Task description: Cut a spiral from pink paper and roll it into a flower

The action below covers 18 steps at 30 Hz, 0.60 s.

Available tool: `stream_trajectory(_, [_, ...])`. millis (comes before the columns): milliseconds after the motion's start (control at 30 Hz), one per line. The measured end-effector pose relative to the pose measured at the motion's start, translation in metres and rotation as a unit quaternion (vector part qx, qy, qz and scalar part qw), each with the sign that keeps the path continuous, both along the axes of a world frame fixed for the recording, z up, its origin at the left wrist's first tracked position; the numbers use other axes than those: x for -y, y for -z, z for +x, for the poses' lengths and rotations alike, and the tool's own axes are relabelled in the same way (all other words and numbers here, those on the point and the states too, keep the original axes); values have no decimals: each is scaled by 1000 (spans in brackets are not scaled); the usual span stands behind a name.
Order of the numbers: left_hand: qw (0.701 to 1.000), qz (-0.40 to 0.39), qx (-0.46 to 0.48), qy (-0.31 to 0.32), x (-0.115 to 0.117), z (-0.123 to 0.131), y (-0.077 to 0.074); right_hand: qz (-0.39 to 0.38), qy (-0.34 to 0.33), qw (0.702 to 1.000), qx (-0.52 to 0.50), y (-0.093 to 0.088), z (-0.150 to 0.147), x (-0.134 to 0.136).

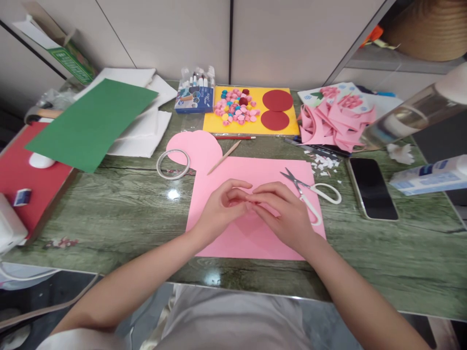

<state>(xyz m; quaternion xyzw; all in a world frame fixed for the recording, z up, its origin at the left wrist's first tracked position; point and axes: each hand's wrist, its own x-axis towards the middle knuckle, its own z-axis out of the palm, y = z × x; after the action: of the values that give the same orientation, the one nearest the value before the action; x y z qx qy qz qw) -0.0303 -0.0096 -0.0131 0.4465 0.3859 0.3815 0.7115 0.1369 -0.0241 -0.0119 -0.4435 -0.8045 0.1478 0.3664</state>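
Observation:
My left hand (228,206) and my right hand (282,209) meet fingertip to fingertip above a pink sheet of paper (226,240). The fingers of both are bent and pinched together; a small pink bit seems to sit between them, but it is mostly hidden. White-handled scissors (304,187) lie with parted blades on the sheet's right side, near my right hand. Beyond my left hand are a wooden stick (224,157) with pointed ends, a roll of tape (159,165) and rounded pink paper cutouts (199,146).
Behind, a yellow sheet (211,127) bears small coloured paper pieces (239,108) and dark red circles (275,120). Pink scraps (328,124), a phone (372,189) and a clear bottle (412,112) stand or lie right. Green paper (97,121) and a marker box (195,97) are left.

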Motion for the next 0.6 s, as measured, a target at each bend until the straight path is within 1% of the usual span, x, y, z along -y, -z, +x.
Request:
stream_trajectory(167, [1000, 0, 3, -2, 2, 1, -1, -13, 15, 1000, -14, -1, 1, 1])
stream_trajectory(367, [1000, 2, 12, 3, 3, 3, 0, -37, 14, 999, -19, -1, 0, 1])
stream_trajectory(600, [1000, 14, -7, -8, 1, 0, 2, -13, 3, 1000, -22, -5, 1, 1])
